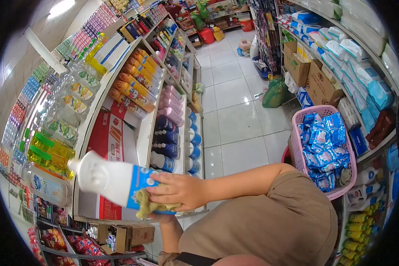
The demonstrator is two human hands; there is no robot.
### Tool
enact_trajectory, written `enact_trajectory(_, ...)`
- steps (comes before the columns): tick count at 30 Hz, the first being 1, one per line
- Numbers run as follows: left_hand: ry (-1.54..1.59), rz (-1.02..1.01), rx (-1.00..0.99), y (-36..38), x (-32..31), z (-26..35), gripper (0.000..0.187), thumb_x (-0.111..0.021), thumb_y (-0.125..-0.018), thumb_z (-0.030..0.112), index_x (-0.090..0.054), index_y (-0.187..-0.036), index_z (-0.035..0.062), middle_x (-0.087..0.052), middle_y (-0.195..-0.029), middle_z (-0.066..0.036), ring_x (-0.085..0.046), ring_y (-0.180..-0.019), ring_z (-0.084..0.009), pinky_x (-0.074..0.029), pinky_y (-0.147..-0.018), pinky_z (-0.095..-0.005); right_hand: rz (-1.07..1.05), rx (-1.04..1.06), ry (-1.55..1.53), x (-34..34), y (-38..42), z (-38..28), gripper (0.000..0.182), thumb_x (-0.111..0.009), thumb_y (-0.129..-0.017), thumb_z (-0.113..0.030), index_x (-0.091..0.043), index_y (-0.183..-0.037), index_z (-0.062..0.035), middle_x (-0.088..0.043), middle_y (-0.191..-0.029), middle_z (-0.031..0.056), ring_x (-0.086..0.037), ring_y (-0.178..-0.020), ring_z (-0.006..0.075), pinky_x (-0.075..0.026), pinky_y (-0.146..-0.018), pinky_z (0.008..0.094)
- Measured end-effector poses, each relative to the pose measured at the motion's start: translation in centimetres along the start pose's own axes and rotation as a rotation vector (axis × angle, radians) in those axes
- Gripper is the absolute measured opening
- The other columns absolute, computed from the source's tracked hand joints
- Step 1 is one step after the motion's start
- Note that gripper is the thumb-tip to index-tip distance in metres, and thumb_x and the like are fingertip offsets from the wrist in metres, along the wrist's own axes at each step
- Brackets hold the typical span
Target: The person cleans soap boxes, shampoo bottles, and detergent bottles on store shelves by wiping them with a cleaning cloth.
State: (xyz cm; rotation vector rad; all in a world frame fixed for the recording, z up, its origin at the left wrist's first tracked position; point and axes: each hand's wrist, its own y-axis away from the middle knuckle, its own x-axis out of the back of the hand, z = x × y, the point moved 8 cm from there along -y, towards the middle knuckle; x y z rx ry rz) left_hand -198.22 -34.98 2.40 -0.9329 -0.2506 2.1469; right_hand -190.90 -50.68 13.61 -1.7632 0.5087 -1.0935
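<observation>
A large white plastic bottle (108,179) with a blue label is held tilted on its side, its cap end pointing left. My right hand (175,190) lies across the label near the base, fingers closed over a crumpled yellowish cloth (143,205) pressed to the bottle. My left hand (163,217) comes up from below at the bottle's base; its fingers are mostly hidden behind the bottle and cloth. Just beyond the bottle stands a shelf (142,137) with a red and white carton (113,146) and orange and yellow bottles (135,84).
Dark blue bottles (167,137) and pink bottles (170,106) fill the shelf ahead. Clear dish soap bottles (73,102) line the top left. To my right stands a pink basket (300,116) of blue packets (321,142). A tiled aisle (235,119) runs between the shelves.
</observation>
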Motion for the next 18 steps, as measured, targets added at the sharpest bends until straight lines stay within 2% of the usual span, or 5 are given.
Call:
enact_trajectory(5, -0.091, -0.22, -0.006, 1.0, -6.0, 1.2, 0.105, -0.045, -0.064, 0.077, -0.014, -0.141, 0.0125, -0.019, -0.143, -0.012, -0.023, -0.13, -0.0308, -0.021, -0.106, -0.0467, -0.002, -0.142, -0.072, 0.5, -0.4, 1.9, 0.062, -0.06, -0.071, -0.021, -0.042, -0.128, -0.0044, -0.031, -0.139, 0.0138, -0.025, -0.129, 0.0399, -0.026, -0.103, 0.0473)
enact_trajectory(8, -0.188, -0.244, 0.31, 3.1, -4.9, -0.5, 0.1, -0.045, -0.068, 0.074, -0.013, -0.14, 0.0131, -0.023, -0.141, -0.012, -0.029, -0.127, -0.0312, -0.026, -0.103, -0.0489, 0.134, -0.192, -0.081, 2.9, -2.5, 2.5, 0.066, -0.061, -0.068, -0.018, -0.041, -0.129, -0.0043, -0.031, -0.139, 0.0138, -0.024, -0.129, 0.0403, -0.027, -0.102, 0.0471)
enact_trajectory(9, -0.206, -0.146, 0.423, 3.9, -3.6, -1.5, 0.11, -0.05, -0.061, 0.079, -0.016, -0.139, 0.0088, -0.023, -0.141, -0.011, -0.029, -0.127, -0.0291, -0.03, -0.102, -0.0462, 0.17, -0.19, -0.025, 3.3, -3.0, 2.6, 0.066, -0.062, -0.067, -0.017, -0.042, -0.128, -0.004, -0.032, -0.138, 0.0135, -0.024, -0.129, 0.0405, -0.027, -0.102, 0.0469)
enact_trajectory(15, -0.085, -0.027, 0.053, 1.9, -2.9, 0.5, 0.097, -0.043, -0.072, 0.073, -0.014, -0.14, 0.0104, -0.024, -0.142, -0.011, -0.029, -0.127, -0.0295, -0.022, -0.106, -0.0457, 0.066, -0.024, -0.011, 0.4, -1.0, 0.2, 0.062, -0.066, -0.066, -0.021, -0.048, -0.124, -0.0081, -0.036, -0.136, 0.0096, -0.026, -0.128, 0.0392, -0.028, -0.102, 0.0499)
enact_trajectory(18, 0.002, -0.268, -0.02, 0.4, 0.5, 0.4, 0.096, -0.033, -0.072, 0.076, -0.01, -0.141, 0.0148, -0.017, -0.144, -0.01, -0.024, -0.13, -0.0297, -0.02, -0.107, -0.0446, 0.021, 0.041, -0.059, -0.7, 1.0, -0.2, 0.061, -0.066, -0.066, -0.022, -0.049, -0.123, -0.0093, -0.036, -0.137, 0.0084, -0.028, -0.128, 0.0374, -0.029, -0.102, 0.0501)
